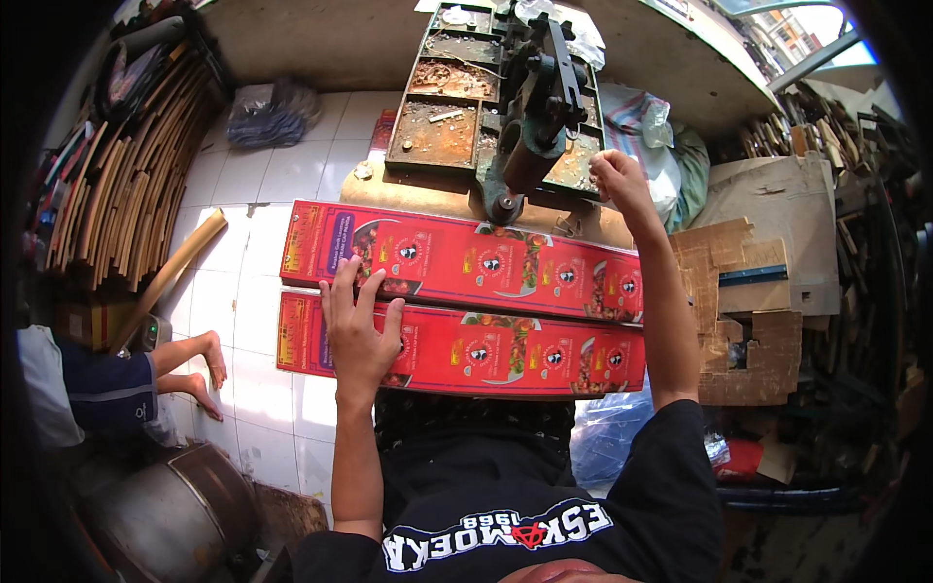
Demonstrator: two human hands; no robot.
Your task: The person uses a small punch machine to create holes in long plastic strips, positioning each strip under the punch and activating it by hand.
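Two long red printed cardboard pieces [437, 253] lie side by side across my lap and the bench edge, with a dark gap between them. My left hand [360, 335] rests on them near the left end, fingers spread and flat. Beyond stands a dark metal hand press [535, 146], its lower tip [505, 206] just past the far edge of the cardboard. To the right of the press, my right hand [620, 183] is raised over the parts tray [573, 167]. Its fingers are pinched together; whatever they hold is too small to make out.
A divided rusty tray [432, 136] with small metal bits sits left of the press. Cardboard sheets [136, 185] are stacked at the left, near another person's bare legs [194, 374]. Cut cardboard [753, 360] lies at the right. A metal drum [175, 515] stands lower left.
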